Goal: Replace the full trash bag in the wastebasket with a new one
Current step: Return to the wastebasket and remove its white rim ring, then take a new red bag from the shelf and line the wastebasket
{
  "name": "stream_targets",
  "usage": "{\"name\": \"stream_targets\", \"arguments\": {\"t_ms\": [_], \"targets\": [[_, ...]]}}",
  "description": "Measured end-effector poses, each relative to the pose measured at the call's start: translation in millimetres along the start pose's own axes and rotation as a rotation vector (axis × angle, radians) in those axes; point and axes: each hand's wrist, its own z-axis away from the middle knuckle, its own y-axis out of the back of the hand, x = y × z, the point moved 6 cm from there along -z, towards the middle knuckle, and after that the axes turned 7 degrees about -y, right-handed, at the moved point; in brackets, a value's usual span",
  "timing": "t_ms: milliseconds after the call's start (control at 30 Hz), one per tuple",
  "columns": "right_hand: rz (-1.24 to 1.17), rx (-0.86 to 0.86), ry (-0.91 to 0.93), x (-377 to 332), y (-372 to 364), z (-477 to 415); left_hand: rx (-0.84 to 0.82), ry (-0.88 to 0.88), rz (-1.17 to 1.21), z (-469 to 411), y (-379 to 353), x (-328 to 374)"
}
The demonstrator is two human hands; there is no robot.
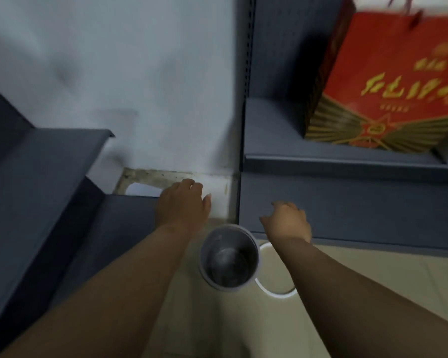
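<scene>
A small round wastebasket (229, 259) with a white rim stands on the beige floor below my hands; its inside looks grey and glossy, and I cannot tell whether a bag lines it. A white ring (272, 293) lies on the floor just right of it, partly behind the basket. My left hand (183, 202) hovers above and left of the basket, fingers spread, holding nothing. To the upper right of the basket is my right hand (287, 219), fingers loosely curled and apart, with nothing visible in it. The picture is blurred.
Dark grey shelving (347, 161) runs along the right, carrying a red and gold gift bag (388, 81). More grey shelves (49, 177) step down on the left. A white wall (140, 73) and a dirty floor corner (145, 178) lie behind the basket.
</scene>
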Motion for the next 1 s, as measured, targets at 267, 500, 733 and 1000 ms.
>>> {"name": "stream_targets", "arguments": {"t_ms": [267,500,733,1000], "targets": [[0.079,0.08,0.362,-148.6,142.2,100.6,0.167,0.196,-0.009,60.9,195.6,-46.2],[0.095,0.142,0.703,-265.8,194.1,201.3,0.373,0.347,-0.13,146.4,312.1,-98.8],[0.034,0.178,0.956,-354.3,210.5,301.4,0.522,0.525,-0.274,239.7,391.8,-160.4],[-0.046,0.161,1.111,-413.9,191.2,366.1,0.464,0.859,-0.254,327.2,394.7,-238.7]]}}
